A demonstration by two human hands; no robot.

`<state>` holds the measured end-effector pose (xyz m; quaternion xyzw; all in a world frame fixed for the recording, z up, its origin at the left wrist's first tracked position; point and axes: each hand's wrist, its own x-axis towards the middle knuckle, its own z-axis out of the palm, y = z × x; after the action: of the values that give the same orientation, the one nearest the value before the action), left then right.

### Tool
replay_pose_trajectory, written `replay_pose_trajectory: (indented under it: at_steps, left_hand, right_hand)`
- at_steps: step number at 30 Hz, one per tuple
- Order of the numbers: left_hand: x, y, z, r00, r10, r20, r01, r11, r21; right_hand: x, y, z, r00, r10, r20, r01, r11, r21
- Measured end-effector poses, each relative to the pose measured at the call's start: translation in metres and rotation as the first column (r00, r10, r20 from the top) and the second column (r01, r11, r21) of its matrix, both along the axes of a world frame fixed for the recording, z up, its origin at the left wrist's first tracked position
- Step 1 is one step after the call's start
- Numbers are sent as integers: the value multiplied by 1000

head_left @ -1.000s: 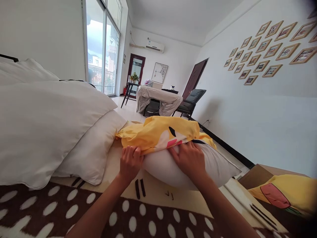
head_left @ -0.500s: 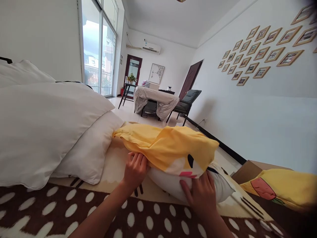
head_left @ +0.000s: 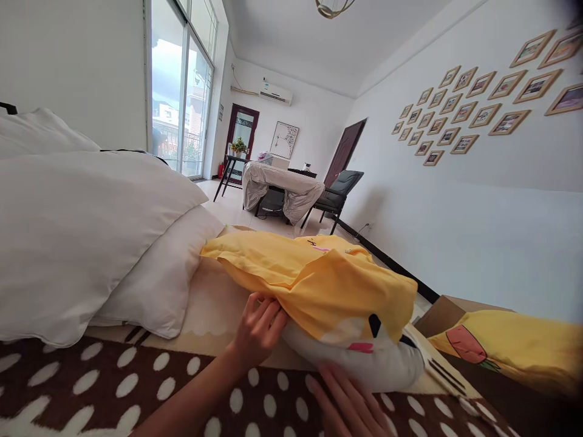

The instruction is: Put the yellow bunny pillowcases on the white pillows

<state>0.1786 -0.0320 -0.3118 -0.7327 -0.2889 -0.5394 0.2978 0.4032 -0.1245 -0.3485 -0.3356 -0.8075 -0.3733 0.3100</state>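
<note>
A yellow pillowcase (head_left: 310,273) with a printed face lies rumpled over a white pillow (head_left: 355,358), whose near side shows below the fabric. My left hand (head_left: 259,328) is closed on the pillowcase's near edge, left of the pillow. In front of the pillow, my right hand (head_left: 348,397) has its fingers stretched out and slightly blurred, with the fingertips at the pillow's lower side. Whether they press on it I cannot tell. All of this rests on a brown and cream blanket (head_left: 268,403) with white spots.
Large white pillows (head_left: 91,224) are stacked at the left. A cardboard box (head_left: 449,309) stands at the right with another yellow pillowcase (head_left: 514,340) over it. Farther back are a covered table (head_left: 282,182) and a dark chair (head_left: 339,194).
My right hand has let go of the pillowcase's right side and drawn down toward me, its fingers straightening. The pillowcase reaches further down on the right. My left hand keeps its hold.
</note>
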Motion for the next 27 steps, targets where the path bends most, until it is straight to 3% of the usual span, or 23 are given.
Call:
replay_pose_trajectory:
  at_steps: [4,8,12,17,20,23,25,27]
  left_hand:
    - [1,-4,-1,1000,-16,-2,16,1000,-22]
    - [14,-8,-9,997,-60,-55,58,998,-37]
    - [26,-9,-17,989,-80,-123,71,994,-79]
    - [26,-8,-20,987,-43,-153,32,997,-73]
    - [26,-9,-20,985,-19,-173,8,998,-67]
    - [28,-10,-20,983,9,-185,-24,997,-74]
    - [28,-11,-20,982,13,-186,-27,997,-71]
    - [28,-11,-20,983,0,-181,-12,998,-63]
  right_hand:
    - [-37,31,8,993,-93,-72,90,995,-44]
    - [-41,60,17,975,-202,-92,200,979,-31]
    - [-37,74,20,986,-154,-68,154,988,-12]
    - [-32,69,8,996,-60,-62,58,998,-39]
    - [-15,54,6,997,75,11,-74,995,-70]
    - [19,36,17,968,213,131,-202,975,-92]
    - [48,28,26,985,153,78,-156,987,25]
    - [78,28,33,974,-56,-219,85,988,126]
